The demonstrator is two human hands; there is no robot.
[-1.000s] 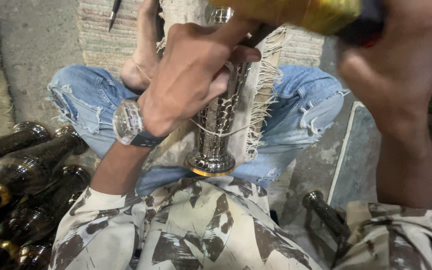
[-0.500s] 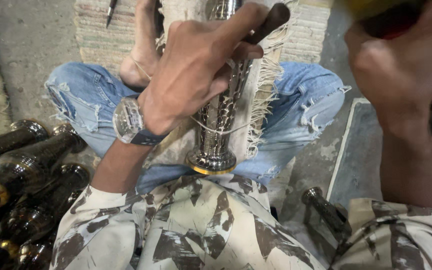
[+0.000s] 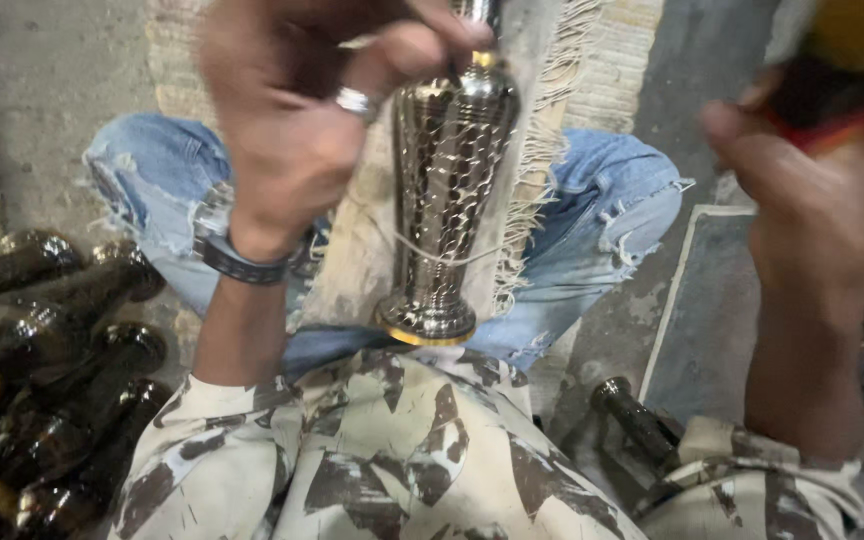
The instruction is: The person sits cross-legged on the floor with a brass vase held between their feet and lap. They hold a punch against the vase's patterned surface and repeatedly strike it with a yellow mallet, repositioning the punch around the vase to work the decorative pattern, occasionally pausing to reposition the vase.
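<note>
L grip: my left hand (image 3: pixel 297 120) pinches the narrow top of the silver vase (image 3: pixel 444 200), thumb + forefinger closed round the neck where a gold band shows. Ring on one finger, watch (image 3: pixel 237 250) on the wrist.
R grip: my right hand (image 3: pixel 817 200) is clenched on a tool w/ red-black handle (image 3: pixel 822 105) and a yellow part above; working end is out of view, can't tell what it is. It's well apart from the vase, off to the right.
Vase posn: upright-ish, leaning a little, foot w/ gold rim resting on my lap betw. the knees, just above the shirt hem. Embossed net pattern all over the body. A thin pale cord or wire crosses the lower body.
Doing it well (my read): pinch is high + small, so the foot does the steadying; I'd press it down firm into the lap, else it'll pivot when the tool comes in. Keep fingers clear of the patch to be worked. Polished metal = slippery; more palm on the neck would help.
Under it: fringed woven mat (image 3: pixel 562 150), jeans (image 3: pixel 602 220).
Around: dark brown bottle-like pieces (image 3: pixel 62 340) piled at my left, some w/ gold bands; one more dark neck (image 3: pixel 637 415) by my right knee.
Blur: both hands soft, fine detail lost.
</note>
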